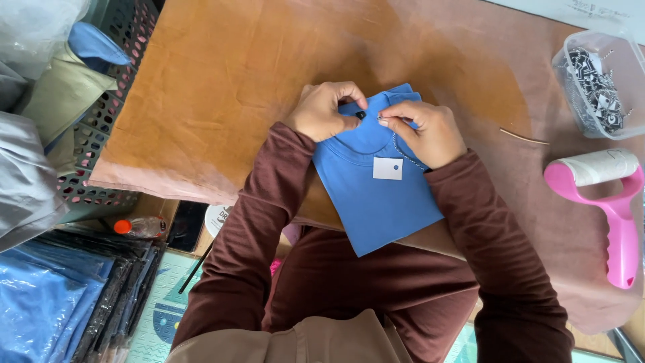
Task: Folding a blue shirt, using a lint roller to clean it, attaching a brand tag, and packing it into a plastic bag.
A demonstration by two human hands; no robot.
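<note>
My brown sleeves [282,222] come up from the bottom of the view, over my lap. Below my left arm, on the floor, lies a stack of blue clothes in clear bags [47,302], with a small bottle with an orange cap [138,226] beside it.

On the table edge right in front of me lies a folded blue shirt [376,195], its lower corner hanging a little over the edge toward me. A small white tag [388,169] rests on the shirt's front, hanging from a thin bead chain [403,153] that runs up to my right fingers.

My left hand [326,111] is pinched at the shirt's collar, thumb and fingertips closed on a small dark piece [361,115] there. My right hand [426,131] sits just beside it, fingers closed on the upper end of the chain. The two hands nearly touch over the neckline.

To my right on the cloth lies a pink lint roller [615,202], well apart from the shirt. Beyond it stands a clear plastic tub of tags and chains [598,84]. The brown cloth [235,74] covers the table beyond my hands. Far left, a grey plastic crate [101,134] holds more folded clothes.
</note>
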